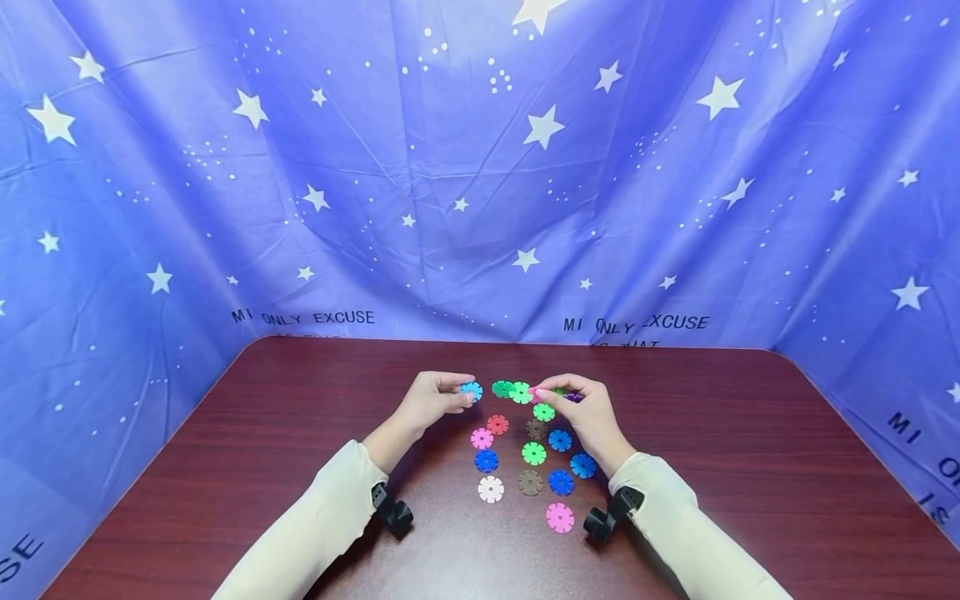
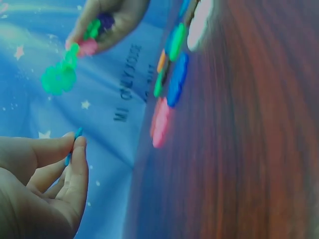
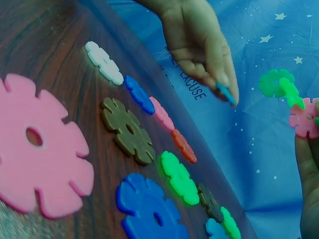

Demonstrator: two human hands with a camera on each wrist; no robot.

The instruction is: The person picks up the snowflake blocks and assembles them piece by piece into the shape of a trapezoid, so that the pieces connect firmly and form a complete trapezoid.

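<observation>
My left hand (image 1: 429,403) pinches a light blue notched disc (image 1: 472,389) between thumb and fingers, held edge-on in the left wrist view. A short way to the right, my right hand (image 1: 598,417) grips a chain of joined notched discs by its pink disc (image 3: 301,122). From the pink one, a bright green disc (image 1: 521,392) and a darker green disc (image 1: 502,389) stick out toward the left hand. Another green disc (image 2: 92,29) and a purple disc (image 2: 106,22) of the chain are partly covered by the right hand. The blue disc and the chain are apart.
Loose notched discs lie on the dark red wooden table (image 1: 300,467) between the forearms: white (image 1: 491,489), red (image 1: 497,425), brown (image 1: 530,482), pink (image 1: 559,517), plus several blue and green ones. A starry blue curtain (image 1: 420,167) stands behind the table and at both sides.
</observation>
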